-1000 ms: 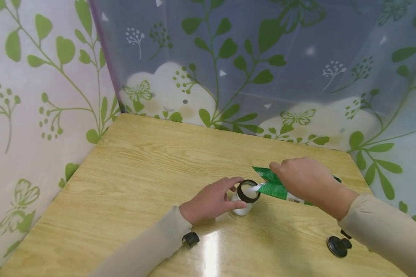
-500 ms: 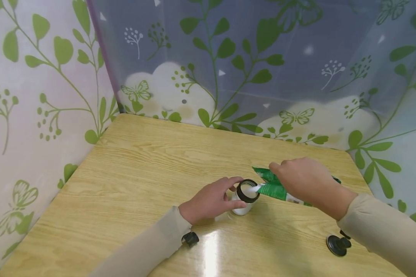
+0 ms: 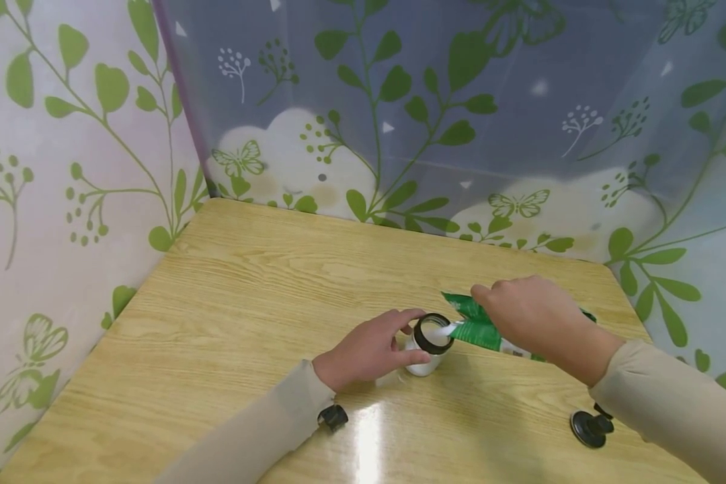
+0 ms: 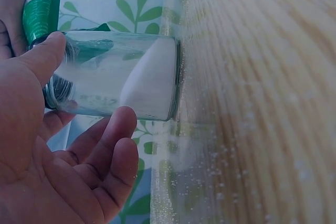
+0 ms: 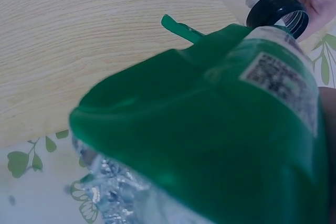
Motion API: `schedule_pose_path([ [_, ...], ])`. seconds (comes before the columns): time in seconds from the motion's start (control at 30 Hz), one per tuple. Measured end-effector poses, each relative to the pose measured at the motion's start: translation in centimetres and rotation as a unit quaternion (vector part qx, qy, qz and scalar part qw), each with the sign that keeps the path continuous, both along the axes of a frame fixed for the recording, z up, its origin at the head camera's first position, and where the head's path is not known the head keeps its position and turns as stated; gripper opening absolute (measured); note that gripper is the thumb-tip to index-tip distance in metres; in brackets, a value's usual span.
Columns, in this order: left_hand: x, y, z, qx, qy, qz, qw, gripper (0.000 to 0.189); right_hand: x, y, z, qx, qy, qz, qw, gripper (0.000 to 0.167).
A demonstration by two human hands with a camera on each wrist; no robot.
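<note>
A clear glass jar (image 3: 423, 366) with a black collar stands upright on the table. My left hand (image 3: 366, 353) holds it near the rim between thumb and fingers, the lower fingers loosely bent beside the glass in the left wrist view. White granules (image 4: 152, 77) lie heaped in the jar's bottom. My right hand (image 3: 541, 323) grips a green bag (image 5: 178, 119) tipped sideways, its open corner at the jar's mouth. A white stream (image 3: 444, 329) runs from that corner into the jar. In the right wrist view the bag hides most of the right hand.
A black round lid with a knob (image 3: 589, 429) lies on the wooden table (image 3: 266, 289) by the right forearm. White specks dot the tabletop near the jar in the left wrist view. Leaf-patterned curtains (image 3: 411, 121) rise behind and beside the table.
</note>
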State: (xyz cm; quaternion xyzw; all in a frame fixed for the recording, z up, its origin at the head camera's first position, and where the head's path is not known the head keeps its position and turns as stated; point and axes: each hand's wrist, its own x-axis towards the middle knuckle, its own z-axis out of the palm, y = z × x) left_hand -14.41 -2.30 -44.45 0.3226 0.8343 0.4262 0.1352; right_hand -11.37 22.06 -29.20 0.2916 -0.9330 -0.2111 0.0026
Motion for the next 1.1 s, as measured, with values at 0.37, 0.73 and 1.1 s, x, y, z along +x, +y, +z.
schedule_pose_path([
  [0.37,0.04,0.04,0.03,-0.003,0.002,0.002,1.0000,0.077,0.00,0.16,-0.20,-0.007,0.003,0.008,0.9999,0.014],
  [0.73,-0.02,-0.03,-0.13,-0.001,0.000,0.003,1.0000,0.078,-0.16,0.13,-0.33,-0.011,-0.002,0.004,0.9999,0.014],
  [1.1,-0.05,0.02,-0.08,-0.001,-0.003,-0.001,1.0000,0.078,-0.13,0.06,-0.02,-0.008,-0.009,-0.005,0.9999,0.014],
])
